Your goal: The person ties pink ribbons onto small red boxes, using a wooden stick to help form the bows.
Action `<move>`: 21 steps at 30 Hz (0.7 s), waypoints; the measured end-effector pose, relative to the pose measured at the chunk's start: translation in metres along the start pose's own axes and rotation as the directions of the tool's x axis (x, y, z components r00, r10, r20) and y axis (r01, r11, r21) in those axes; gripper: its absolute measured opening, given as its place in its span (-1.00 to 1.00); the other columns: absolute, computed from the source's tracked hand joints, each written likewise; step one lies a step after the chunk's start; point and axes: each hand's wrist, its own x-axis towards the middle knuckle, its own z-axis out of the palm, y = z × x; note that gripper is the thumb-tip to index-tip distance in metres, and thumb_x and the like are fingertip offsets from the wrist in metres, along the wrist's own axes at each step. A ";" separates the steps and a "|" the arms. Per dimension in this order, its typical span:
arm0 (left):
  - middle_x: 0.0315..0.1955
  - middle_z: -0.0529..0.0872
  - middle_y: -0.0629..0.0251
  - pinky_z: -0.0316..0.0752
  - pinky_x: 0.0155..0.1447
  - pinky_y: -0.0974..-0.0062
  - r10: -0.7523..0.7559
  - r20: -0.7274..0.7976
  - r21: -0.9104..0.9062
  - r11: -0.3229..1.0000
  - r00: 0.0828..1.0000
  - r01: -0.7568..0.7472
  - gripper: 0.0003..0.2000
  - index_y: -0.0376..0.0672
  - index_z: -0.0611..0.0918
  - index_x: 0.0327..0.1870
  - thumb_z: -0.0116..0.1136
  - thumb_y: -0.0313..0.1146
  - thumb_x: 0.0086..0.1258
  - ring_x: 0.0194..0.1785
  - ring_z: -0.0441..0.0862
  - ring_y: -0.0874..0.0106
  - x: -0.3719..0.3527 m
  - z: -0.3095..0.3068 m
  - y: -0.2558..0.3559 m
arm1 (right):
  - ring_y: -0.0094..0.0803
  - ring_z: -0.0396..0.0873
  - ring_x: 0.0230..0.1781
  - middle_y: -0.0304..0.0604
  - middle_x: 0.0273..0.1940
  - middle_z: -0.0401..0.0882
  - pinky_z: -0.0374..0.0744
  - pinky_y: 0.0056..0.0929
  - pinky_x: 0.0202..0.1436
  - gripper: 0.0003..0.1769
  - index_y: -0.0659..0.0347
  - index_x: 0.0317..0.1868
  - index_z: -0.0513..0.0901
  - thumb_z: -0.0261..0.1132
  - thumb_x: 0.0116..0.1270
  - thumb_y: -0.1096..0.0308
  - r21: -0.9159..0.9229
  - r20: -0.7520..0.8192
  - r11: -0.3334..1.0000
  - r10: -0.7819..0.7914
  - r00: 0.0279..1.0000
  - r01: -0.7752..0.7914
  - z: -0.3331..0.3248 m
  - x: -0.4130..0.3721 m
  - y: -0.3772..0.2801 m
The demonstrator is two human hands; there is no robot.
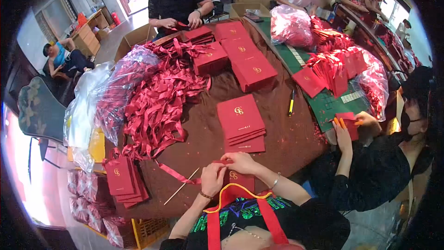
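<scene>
Two hands meet over a red gift bag

On my head feed, the wearer's hands are together at the near edge of the table, over a red gift bag [243, 181] with a gold monogram. The right hand [240, 162] has its fingers bent in and bunched on the red material at the bag's upper edge. The left hand [213, 178] is curled beside it, almost touching; its fingertips are hidden from me, so I cannot tell what it grips. A red ribbon [173, 173] trails across the brown tablecloth [199, 132] towards that left wrist, and a thin pale stick [181, 186] lies slantwise near it.

Just beyond the hands I see a fanned stack of flat red bags [240, 115]. To the left, a big tangle of ribbons [155, 106] spreads beside a clear plastic sack [125, 76], and ribboned bags [122, 176] overlap at the table's corner. A yellow pen [291, 103] lies right of the stack (easy to spot on that dark cloth). At the far right, a co-worker's hand [343, 136] with orange-covered fingertips is at another red piece [352, 132].
</scene>
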 end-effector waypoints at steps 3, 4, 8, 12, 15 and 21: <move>-0.39 0.62 0.23 0.36 -0.20 0.34 -0.043 -0.041 -0.081 0.996 0.998 0.040 -0.91 -0.15 0.59 -0.32 0.17 -0.37 0.22 -0.28 0.56 0.24 0.005 -0.004 0.001 | -0.14 0.59 -0.11 -0.10 -0.16 0.64 0.53 -0.20 -0.07 -0.64 0.06 -0.03 0.57 0.25 0.17 0.14 0.008 0.019 1.000 0.021 1.000 -0.021 -0.004 0.000 -0.006; -0.39 0.62 0.23 0.36 -0.20 0.34 -0.039 -0.030 -0.085 0.996 0.999 0.036 -0.91 -0.15 0.59 -0.32 0.17 -0.37 0.22 -0.28 0.56 0.24 0.006 -0.005 0.000 | -0.13 0.59 -0.10 -0.10 -0.16 0.64 0.52 -0.19 -0.07 -0.64 0.05 -0.03 0.57 0.25 0.17 0.14 0.012 0.042 0.999 0.035 0.999 -0.035 -0.006 -0.002 -0.006; -0.39 0.62 0.23 0.35 -0.18 0.35 -0.122 -0.046 -0.118 0.986 0.991 0.116 -0.91 -0.16 0.59 -0.32 0.17 -0.37 0.22 -0.28 0.56 0.26 0.011 -0.005 0.000 | -0.09 0.57 -0.09 -0.04 -0.15 0.63 0.51 -0.16 -0.04 -0.64 0.11 -0.02 0.56 0.24 0.19 0.19 -0.004 0.061 1.000 -0.014 0.998 0.014 -0.004 -0.001 0.001; -0.39 0.61 0.24 0.35 -0.15 0.35 -0.092 -0.035 -0.071 0.994 0.995 0.089 -0.92 -0.14 0.59 -0.32 0.17 -0.38 0.22 -0.26 0.53 0.24 0.011 -0.004 0.009 | -0.22 0.61 -0.11 0.00 -0.16 0.63 0.52 -0.31 -0.03 -0.65 0.24 -0.04 0.56 0.24 0.23 0.23 0.228 0.151 0.973 -0.013 0.988 -0.022 -0.012 0.005 0.015; -0.36 0.59 0.21 0.33 -0.12 0.31 -0.071 -0.040 -0.053 0.996 0.997 0.069 -0.94 -0.15 0.58 -0.32 0.14 -0.40 0.24 -0.22 0.51 0.20 0.012 -0.003 0.009 | -0.20 0.61 -0.15 0.02 -0.19 0.64 0.53 -0.30 -0.05 -0.69 0.26 -0.07 0.59 0.20 0.23 0.26 0.149 0.144 0.989 -0.003 0.990 -0.019 -0.026 0.006 0.009; -0.35 0.60 0.13 0.37 -0.11 0.31 -0.183 -0.149 -0.144 0.976 0.972 0.162 -0.92 -0.23 0.58 -0.28 0.12 -0.46 0.25 -0.24 0.53 0.17 0.018 -0.014 0.007 | -0.16 0.57 -0.10 0.01 -0.17 0.61 0.50 -0.29 0.01 -0.71 0.28 -0.10 0.57 0.15 0.25 0.28 0.082 0.131 0.990 -0.126 0.983 0.116 -0.031 0.017 0.000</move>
